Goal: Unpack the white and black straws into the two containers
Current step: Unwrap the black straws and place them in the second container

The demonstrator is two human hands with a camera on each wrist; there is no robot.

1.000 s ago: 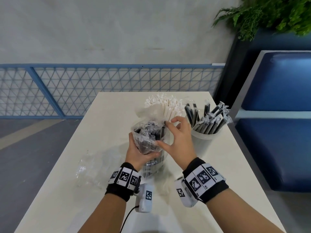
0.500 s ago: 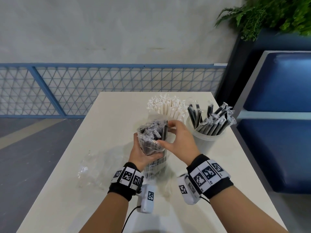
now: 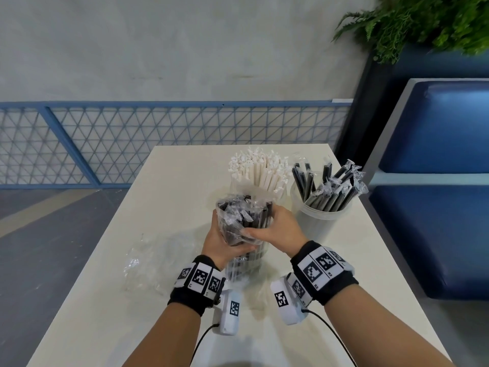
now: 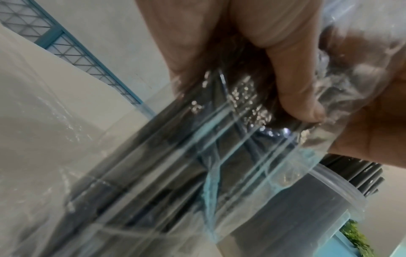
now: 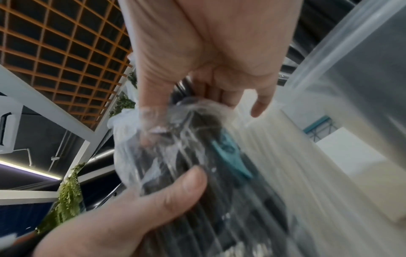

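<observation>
A clear bag of black straws [image 3: 242, 221] stands upright over the table's middle, held by both hands. My left hand [image 3: 223, 242] grips it from the left and below, thumb across the plastic [image 4: 285, 78]. My right hand [image 3: 274, 229] wraps its right side, with the thumb [image 5: 151, 111] pressed on the bag [image 5: 208, 165]. Behind it, white straws [image 3: 258, 170] stand bunched in a container mostly hidden by the bag. To the right, a translucent tub [image 3: 321, 223] holds several wrapped black straws [image 3: 328, 189].
An empty crumpled clear bag [image 3: 156, 260] lies on the cream table [image 3: 172, 186] to the left of my hands. A blue bench [image 3: 436, 207] stands close on the right, a blue mesh railing [image 3: 132, 133] beyond the far edge, and a plant [image 3: 423, 19] at the upper right.
My right hand came down from the bag's top edge, where its fingers were spread, and closed round the bag's right side. The left hand kept its grip.
</observation>
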